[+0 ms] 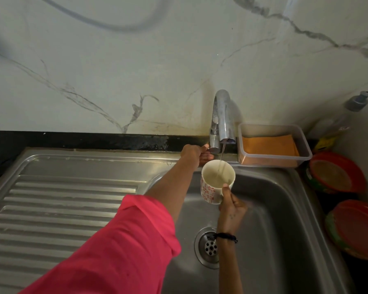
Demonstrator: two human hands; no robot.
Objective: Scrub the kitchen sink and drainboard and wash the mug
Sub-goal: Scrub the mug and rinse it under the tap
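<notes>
Right hand (232,205) gripped the mug (217,181), thumb hooked over its rim, holding it upright above the sink (285,209) basin, directly under the tap (222,117), where a thin stream ran into it. Left hand (197,154) reached left of the tap base, fingers curled around its lever. Drainboard (62,200) lay left of the tap.

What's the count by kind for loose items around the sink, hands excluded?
Mug: 1
Clear plastic container: 1
Orange cloth: 1
Pump bottle: 1
Stacks of orange plates: 2, far and near
Total: 6
</notes>
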